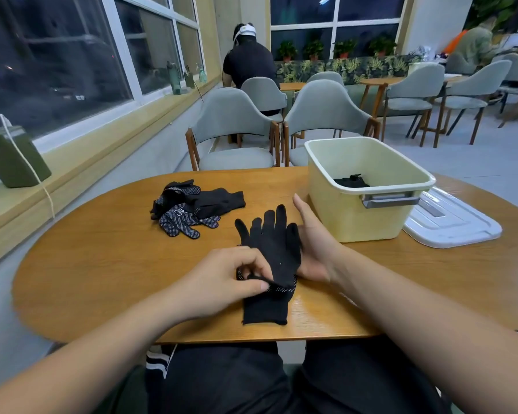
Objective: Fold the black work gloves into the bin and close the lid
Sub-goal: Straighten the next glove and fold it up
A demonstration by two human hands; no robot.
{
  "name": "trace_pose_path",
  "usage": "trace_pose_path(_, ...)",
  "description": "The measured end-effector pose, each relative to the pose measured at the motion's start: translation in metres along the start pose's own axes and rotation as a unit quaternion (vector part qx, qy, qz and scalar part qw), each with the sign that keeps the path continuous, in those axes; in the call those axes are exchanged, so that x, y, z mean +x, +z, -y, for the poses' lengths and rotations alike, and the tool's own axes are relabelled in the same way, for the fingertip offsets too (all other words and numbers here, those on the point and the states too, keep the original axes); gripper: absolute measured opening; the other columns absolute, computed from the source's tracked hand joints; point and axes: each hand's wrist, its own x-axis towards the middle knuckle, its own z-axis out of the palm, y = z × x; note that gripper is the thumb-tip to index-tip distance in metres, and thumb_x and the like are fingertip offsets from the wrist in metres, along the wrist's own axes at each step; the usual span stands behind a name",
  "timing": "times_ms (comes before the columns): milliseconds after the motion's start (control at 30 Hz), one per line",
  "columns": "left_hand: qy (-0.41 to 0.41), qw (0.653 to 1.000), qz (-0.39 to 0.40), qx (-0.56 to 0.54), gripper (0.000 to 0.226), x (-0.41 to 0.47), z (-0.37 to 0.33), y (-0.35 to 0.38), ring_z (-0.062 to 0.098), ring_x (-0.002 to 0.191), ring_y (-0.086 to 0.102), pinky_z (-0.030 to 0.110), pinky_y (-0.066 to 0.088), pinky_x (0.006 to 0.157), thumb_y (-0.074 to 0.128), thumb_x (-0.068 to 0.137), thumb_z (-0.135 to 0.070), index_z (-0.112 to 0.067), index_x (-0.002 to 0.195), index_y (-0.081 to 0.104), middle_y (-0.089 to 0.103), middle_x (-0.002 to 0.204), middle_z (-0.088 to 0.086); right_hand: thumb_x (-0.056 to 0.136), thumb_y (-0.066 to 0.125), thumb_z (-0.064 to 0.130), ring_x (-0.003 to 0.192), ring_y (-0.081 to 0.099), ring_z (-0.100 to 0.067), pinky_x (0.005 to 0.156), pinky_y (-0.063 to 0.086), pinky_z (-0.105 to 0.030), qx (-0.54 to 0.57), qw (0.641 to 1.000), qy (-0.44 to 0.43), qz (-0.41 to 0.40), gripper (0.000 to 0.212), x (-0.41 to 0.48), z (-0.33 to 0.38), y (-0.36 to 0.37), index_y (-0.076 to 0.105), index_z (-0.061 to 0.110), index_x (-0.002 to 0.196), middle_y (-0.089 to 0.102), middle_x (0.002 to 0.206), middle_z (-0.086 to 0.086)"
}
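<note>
Glove pair (271, 252) sits near the front edge of the table (102, 264). Left hand (222, 279) pinches the top cuff, right hand (314, 246) lies flat against its side. Further back there's spare gloves (189, 207), then the open bin (356, 222) with something black inside, lid (452, 225) lying beside it.

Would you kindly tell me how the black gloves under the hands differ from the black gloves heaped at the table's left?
The black knit gloves under the hands lie flat and stacked, fingers pointing away; the heaped black dotted gloves sprawl crosswise. The left hand pinches the near ones; nobody touches the heap. Both rest on the wooden table.
</note>
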Motion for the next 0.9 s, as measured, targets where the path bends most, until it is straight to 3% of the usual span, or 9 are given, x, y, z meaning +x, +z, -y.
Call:
trace_pose_path(167,-0.007,1.0,0.028,0.008,0.012,-0.005,0.005,0.01,0.015,0.097,0.065,0.027,0.053,0.087,0.081,0.095,-0.023,-0.033,0.099,0.078,0.073,0.102,-0.011,0.094,0.045,0.088,0.133,0.066,-0.038,0.124,0.041,-0.053,-0.068,0.998,-0.012,-0.015,0.106,0.004,0.001,-0.006,0.057,-0.002,0.148,0.069,0.14,-0.025)
trace_pose_path(367,-0.02,0.998,0.05,0.024,0.014,-0.008,0.01,0.016,0.011,0.098,0.066,0.022,0.054,0.086,0.084,0.091,-0.028,-0.038,0.1,0.078,0.07,0.102,-0.015,0.089,0.053,0.088,0.126,0.07,-0.026,0.12,0.045,-0.05,-0.152,0.98,-0.065,-0.114,0.09,0.012,0.001,-0.009,0.065,0.016,0.141,0.076,0.133,-0.009)
trace_pose_path(467,-0.023,0.998,0.058,0.014,0.014,-0.008,0.01,0.018,0.01,0.099,0.068,0.026,0.056,0.089,0.085,0.091,-0.033,-0.039,0.103,0.08,0.071,0.103,-0.016,0.095,0.046,0.084,0.134,0.061,-0.016,0.122,0.04,-0.044,-0.256,0.944,-0.129,-0.161,0.078,0.014,0.0,-0.011,0.063,0.027,0.145,0.07,0.141,0.007)
trace_pose_path(567,-0.027,0.998,0.06,0.004,0.009,-0.007,0.008,0.016,0.009,0.096,0.069,0.025,0.056,0.089,0.081,0.095,-0.039,-0.039,0.104,0.081,0.073,0.103,-0.016,0.101,0.04,0.079,0.139,0.054,-0.007,0.124,0.037,-0.044,-0.38,0.884,-0.205,-0.176,0.064,0.006,0.0,-0.012,0.06,0.037,0.146,0.064,0.145,0.02)
trace_pose_path(667,-0.03,0.998,0.05,0.001,0.007,-0.002,0.009,0.011,0.008,0.094,0.069,0.018,0.052,0.083,0.076,0.099,-0.037,-0.036,0.103,0.081,0.076,0.102,-0.017,0.107,0.05,0.063,0.134,0.054,0.0,0.115,0.041,-0.034,-0.454,0.833,-0.256,-0.186,0.051,-0.005,-0.001,-0.015,0.058,0.037,0.15,0.062,0.144,0.022)
trace_pose_path(800,-0.06,0.998,-0.017,-0.028,0.007,0.009,0.018,0.001,0.006,0.089,0.069,0.018,0.052,0.079,0.074,0.101,-0.029,-0.031,0.099,0.081,0.079,0.097,-0.01,0.105,0.063,0.051,0.133,0.056,-0.001,0.117,0.047,-0.038,-0.507,0.802,-0.266,-0.169,0.042,-0.019,-0.007,-0.021,0.059,0.041,0.146,0.062,0.142,0.026)
trace_pose_path(900,-0.085,0.993,-0.07,-0.042,0.009,0.018,0.028,-0.004,0.011,0.078,0.066,0.021,0.053,0.072,0.074,0.1,-0.023,-0.026,0.096,0.081,0.078,0.092,0.002,0.104,0.067,0.042,0.119,0.058,0.008,0.108,0.05,-0.029,-0.542,0.781,-0.267,-0.156,0.032,-0.034,-0.015,-0.021,0.066,0.039,0.135,0.064,0.129,0.025)
